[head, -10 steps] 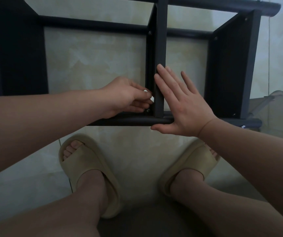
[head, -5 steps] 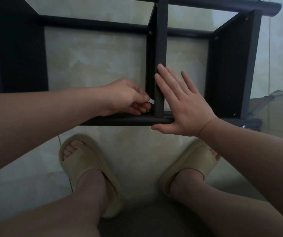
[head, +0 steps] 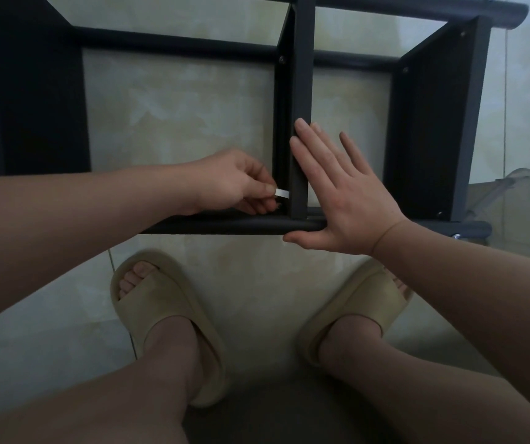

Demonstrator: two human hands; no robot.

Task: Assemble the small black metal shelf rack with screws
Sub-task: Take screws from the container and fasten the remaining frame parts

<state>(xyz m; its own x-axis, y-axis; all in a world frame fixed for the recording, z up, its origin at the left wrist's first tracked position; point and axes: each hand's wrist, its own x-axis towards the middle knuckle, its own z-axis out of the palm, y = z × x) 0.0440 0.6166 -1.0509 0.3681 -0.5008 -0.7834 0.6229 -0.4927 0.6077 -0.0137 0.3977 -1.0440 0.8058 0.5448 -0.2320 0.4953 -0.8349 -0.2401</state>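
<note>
The rack point(head: 430, 123) lies on the floor point(head: 177, 123). Left of its middle board point(head: 303, 91), the left hand point(head: 225, 184) pinches a small tool point(head: 282, 192), likely tightening that corner. On the board's right, the right hand point(head: 343, 200) presses flat to steady it.

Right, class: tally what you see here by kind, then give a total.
Hands: 2 (left hand, right hand)
Beige slippers: 2 (left slipper, right slipper)
Black rack: 1
Small white piece, pinched in left hand: 1
Clear object, right edge: 1
Total: 7
</note>
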